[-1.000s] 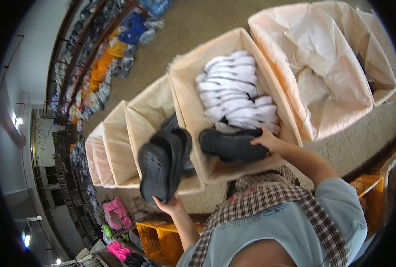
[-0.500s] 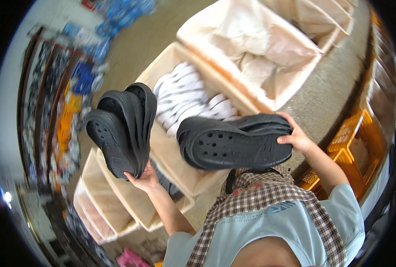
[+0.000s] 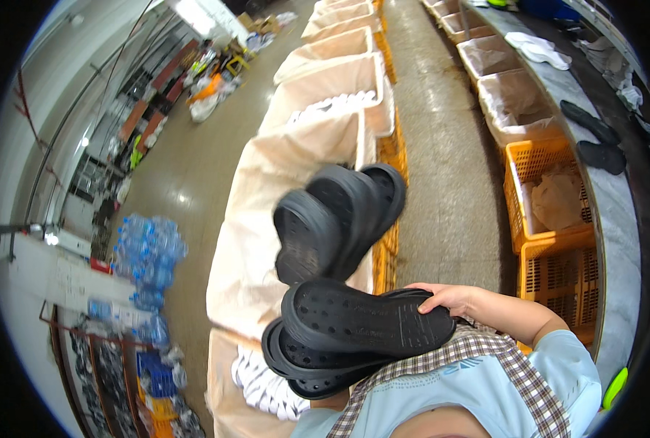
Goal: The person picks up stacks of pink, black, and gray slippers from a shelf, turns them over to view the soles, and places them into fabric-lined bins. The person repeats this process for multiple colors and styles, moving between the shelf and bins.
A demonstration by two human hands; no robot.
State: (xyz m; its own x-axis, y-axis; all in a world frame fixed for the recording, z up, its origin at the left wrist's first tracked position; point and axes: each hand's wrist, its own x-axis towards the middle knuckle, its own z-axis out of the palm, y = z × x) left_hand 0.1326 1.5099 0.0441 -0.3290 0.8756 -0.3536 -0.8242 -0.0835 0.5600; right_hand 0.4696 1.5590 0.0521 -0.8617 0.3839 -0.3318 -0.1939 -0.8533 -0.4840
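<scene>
My right hand (image 3: 449, 303) is closed round one end of a stack of black shoe soles (image 3: 361, 321), thumb on top. The soles have raised rims and small holes toward the far end. A second bunch of black soles (image 3: 332, 219) is fanned out just above and beyond it, slightly blurred. My left forearm (image 3: 331, 400) comes up beneath the right-hand stack, which hides the left hand; the fanned bunch stands above that spot, evidently in its grip. White-and-dark striped pieces (image 3: 270, 387) lie in a lined bin below.
A row of cloth-lined bins (image 3: 281, 197) runs away ahead, with orange crates (image 3: 551, 190) to the right beside a long bench (image 3: 606, 212). More dark soles (image 3: 591, 120) rest on that bench. Blue water bottles (image 3: 150, 252) stand on the floor at left.
The view has swung along the row of bins. My two bunches of soles have come closer together, the right-hand stack now in front of my left hand.
</scene>
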